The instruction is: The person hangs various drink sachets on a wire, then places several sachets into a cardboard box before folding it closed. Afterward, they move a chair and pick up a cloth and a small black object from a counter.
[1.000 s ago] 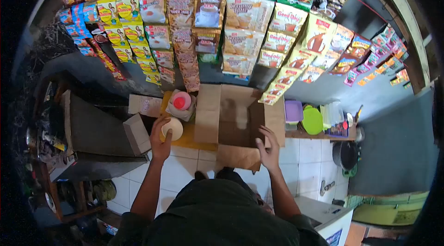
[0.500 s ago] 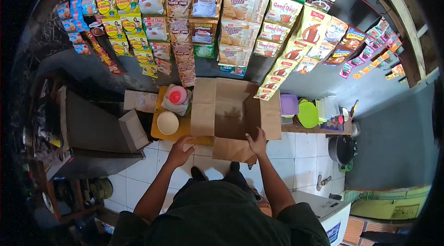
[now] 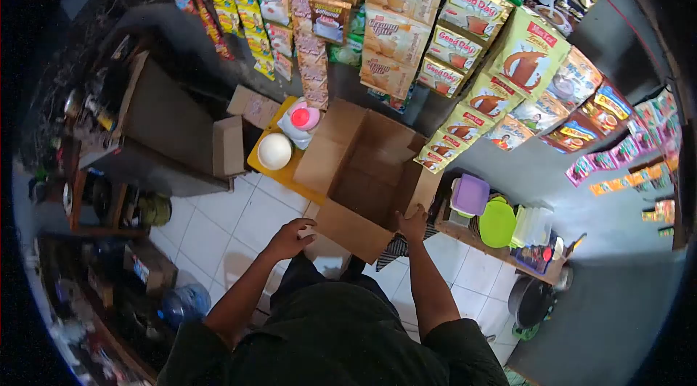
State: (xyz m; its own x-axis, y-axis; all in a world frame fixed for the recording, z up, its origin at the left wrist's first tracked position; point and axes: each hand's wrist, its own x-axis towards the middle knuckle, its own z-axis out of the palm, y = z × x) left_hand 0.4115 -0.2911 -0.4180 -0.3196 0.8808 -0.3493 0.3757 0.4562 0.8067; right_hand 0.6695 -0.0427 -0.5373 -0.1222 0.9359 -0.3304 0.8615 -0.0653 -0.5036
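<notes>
An open cardboard box stands in front of me with its flaps folded outward, and no goods show inside it. My right hand is at the box's near right corner, thumb and fingers over the edge beside the right flap. My left hand hovers just left of the near flap, its fingers loosely curved and spread from the thumb, holding nothing. A black-and-white striped piece shows below the box, near my right hand.
Left of the box, a yellow surface bears a cream bowl and a pink-lidded container. At right, a shelf holds a purple container and green plates. Drink sachets hang above. A water jug stands lower left.
My view has turned, so the scene appears tilted clockwise. My right hand has shifted from the near flap to the box's near right corner. My left hand remains free, left of the flap.
</notes>
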